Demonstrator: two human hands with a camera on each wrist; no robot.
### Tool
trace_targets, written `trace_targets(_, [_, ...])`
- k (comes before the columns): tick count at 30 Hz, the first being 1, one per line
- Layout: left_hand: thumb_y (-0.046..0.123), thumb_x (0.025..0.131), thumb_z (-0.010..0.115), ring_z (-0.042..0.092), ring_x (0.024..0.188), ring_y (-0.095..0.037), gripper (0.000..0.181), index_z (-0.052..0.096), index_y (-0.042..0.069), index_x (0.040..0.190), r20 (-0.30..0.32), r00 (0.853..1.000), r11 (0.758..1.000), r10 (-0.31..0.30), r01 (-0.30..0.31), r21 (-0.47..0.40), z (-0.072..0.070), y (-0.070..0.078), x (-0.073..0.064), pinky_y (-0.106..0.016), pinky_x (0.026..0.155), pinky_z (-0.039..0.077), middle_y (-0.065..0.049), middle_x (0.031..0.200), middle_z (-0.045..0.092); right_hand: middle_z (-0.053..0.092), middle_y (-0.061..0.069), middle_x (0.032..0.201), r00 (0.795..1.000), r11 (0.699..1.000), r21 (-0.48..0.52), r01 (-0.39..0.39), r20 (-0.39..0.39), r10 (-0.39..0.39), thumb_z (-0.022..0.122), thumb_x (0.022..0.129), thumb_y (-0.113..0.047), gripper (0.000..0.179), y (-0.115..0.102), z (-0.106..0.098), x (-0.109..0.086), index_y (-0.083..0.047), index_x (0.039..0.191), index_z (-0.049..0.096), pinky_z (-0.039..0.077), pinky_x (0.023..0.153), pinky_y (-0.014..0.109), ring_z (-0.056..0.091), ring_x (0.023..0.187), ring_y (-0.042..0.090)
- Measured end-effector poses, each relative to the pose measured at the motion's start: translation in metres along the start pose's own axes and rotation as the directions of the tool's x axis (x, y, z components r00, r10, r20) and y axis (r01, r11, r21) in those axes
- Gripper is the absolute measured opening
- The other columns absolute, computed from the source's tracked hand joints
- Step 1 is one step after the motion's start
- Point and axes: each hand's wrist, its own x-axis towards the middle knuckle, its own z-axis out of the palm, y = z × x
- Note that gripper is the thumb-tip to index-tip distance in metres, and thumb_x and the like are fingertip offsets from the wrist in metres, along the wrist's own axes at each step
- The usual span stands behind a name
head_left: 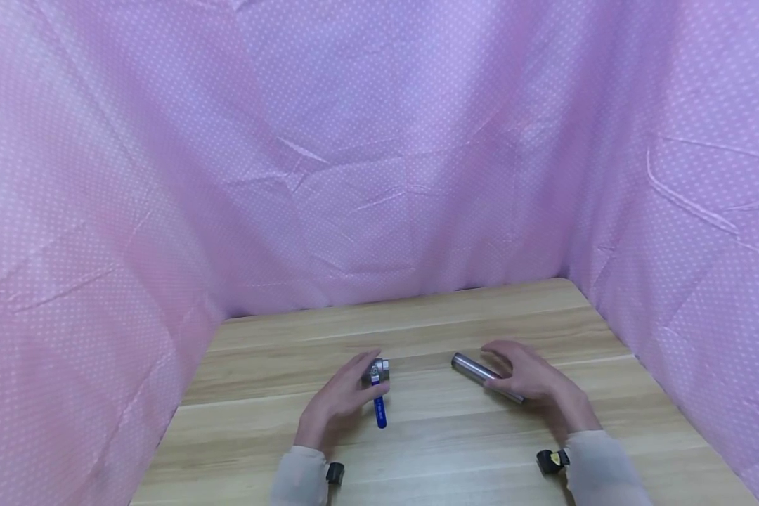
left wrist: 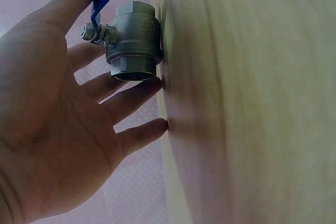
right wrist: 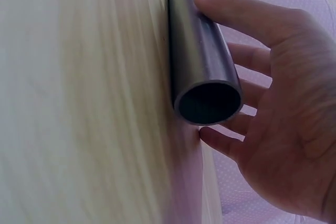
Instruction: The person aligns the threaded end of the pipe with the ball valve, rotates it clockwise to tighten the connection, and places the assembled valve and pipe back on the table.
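A steel ball valve (head_left: 384,370) with a blue lever handle (head_left: 380,412) rests on the wooden table. My left hand (head_left: 344,391) reaches around it, fingers spread on the far side and thumb by the handle. In the left wrist view, the valve body (left wrist: 136,35) lies beside the slightly bent fingers, and no firm grip shows. On the right lies a hollow steel pipe (head_left: 474,367), set at a slant. My right hand (head_left: 531,372) is over its near end, thumb at the pipe and fingers spread beyond. The right wrist view shows the pipe's open end (right wrist: 207,90) facing the camera.
The light wood table (head_left: 430,450) carries both metal pieces, with bare wood between them. Pink dotted cloth (head_left: 379,211) hangs behind the table and along both sides. Each wrist wears a small black device, such as the right one (head_left: 549,462).
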Motion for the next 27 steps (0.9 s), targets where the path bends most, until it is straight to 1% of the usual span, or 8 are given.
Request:
trace_targets(5, [0.054,0.109,0.071,0.041,0.166,-0.047,0.084,0.035,0.022,0.178,-0.001,1.000,1.000,-0.020,0.020,-0.020,-0.0001,0.0006,0.0000,-0.072,0.134,0.039,-0.019,0.182,0.038,0.076,0.014,0.144,1.000,1.000,-0.005,0.009,0.021,-0.008,0.096,0.087,-0.041,0.069,-0.0017,0.0005,0.0013,-0.010,0.143,0.072,0.055,0.118,0.068,0.069,0.136,0.041])
trace_targets(10, [0.051,0.109,0.073,0.049,0.161,-0.046,0.083,0.039,0.018,0.176,-0.002,1.000,0.999,-0.021,0.021,-0.034,-0.0005,0.0017,0.0004,-0.069,0.132,0.045,-0.020,0.178,0.044,0.078,0.010,0.137,0.999,1.000,-0.006,0.023,0.030,-0.022,0.097,0.086,-0.038,0.059,-0.0038,0.0006,0.0023,-0.012,0.135,0.076,0.058,0.114,0.064,0.071,0.129,0.035])
trace_targets(12, [0.050,0.108,0.074,0.051,0.159,-0.046,0.083,0.040,0.017,0.176,-0.002,1.000,0.999,-0.024,0.024,-0.040,-0.0009,0.0023,0.0001,-0.069,0.130,0.046,-0.020,0.177,0.045,0.078,0.007,0.133,0.999,1.000,-0.008,0.027,0.027,-0.027,0.098,0.085,-0.037,0.055,-0.0044,0.0010,0.0031,-0.014,0.130,0.077,0.059,0.110,0.059,0.071,0.124,0.031])
trace_targets(14, [0.050,0.108,0.075,0.051,0.158,-0.046,0.083,0.041,0.016,0.175,-0.002,1.000,0.998,-0.027,0.027,-0.048,-0.0011,0.0028,0.0005,-0.070,0.130,0.046,-0.020,0.177,0.046,0.078,0.004,0.127,0.999,0.999,-0.011,0.031,0.024,-0.030,0.098,0.085,-0.037,0.049,-0.0046,0.0015,0.0037,-0.016,0.125,0.078,0.060,0.106,0.052,0.071,0.117,0.025])
trace_targets(16, [0.051,0.107,0.075,0.052,0.158,-0.046,0.083,0.042,0.017,0.175,-0.003,0.999,0.998,-0.035,0.035,-0.050,-0.0009,0.0032,0.0008,-0.070,0.130,0.046,-0.020,0.176,0.047,0.077,-0.001,0.120,1.000,1.000,-0.005,0.018,0.025,-0.018,0.098,0.085,-0.037,0.044,-0.0051,0.0022,0.0041,-0.019,0.120,0.079,0.059,0.100,0.043,0.068,0.111,0.019])
trace_targets(19, [0.052,0.107,0.075,0.053,0.158,-0.045,0.082,0.044,0.017,0.174,-0.007,0.999,0.998,-0.039,0.039,-0.050,-0.0007,0.0038,0.0014,-0.069,0.129,0.047,-0.019,0.175,0.048,0.075,-0.006,0.111,0.999,1.000,0.021,-0.002,0.044,0.001,0.098,0.086,-0.037,0.040,-0.0057,0.0028,0.0043,-0.020,0.117,0.079,0.056,0.091,0.033,0.065,0.101,0.014])
trace_targets(22, [0.052,0.106,0.076,0.055,0.156,-0.044,0.082,0.045,0.016,0.173,-0.010,0.999,0.998,-0.040,0.040,-0.048,-0.0008,0.0039,0.0016,-0.068,0.128,0.049,-0.019,0.174,0.050,0.074,-0.008,0.106,0.998,0.998,0.053,-0.025,0.064,0.021,0.097,0.086,-0.035,0.039,-0.0063,0.0034,0.0040,-0.019,0.117,0.079,0.054,0.086,0.028,0.063,0.096,0.011])
trace_targets(27, [0.051,0.106,0.077,0.057,0.153,-0.042,0.081,0.047,0.015,0.172,-0.013,0.999,0.998,-0.038,0.038,-0.048,-0.0019,0.0041,0.0017,-0.066,0.128,0.050,-0.020,0.172,0.052,0.074,-0.008,0.102,0.997,0.997,0.073,-0.013,0.078,0.008,0.097,0.087,-0.031,0.038,-0.0071,0.0026,0.0039,-0.017,0.117,0.079,0.053,0.082,0.025,0.063,0.092,0.009])
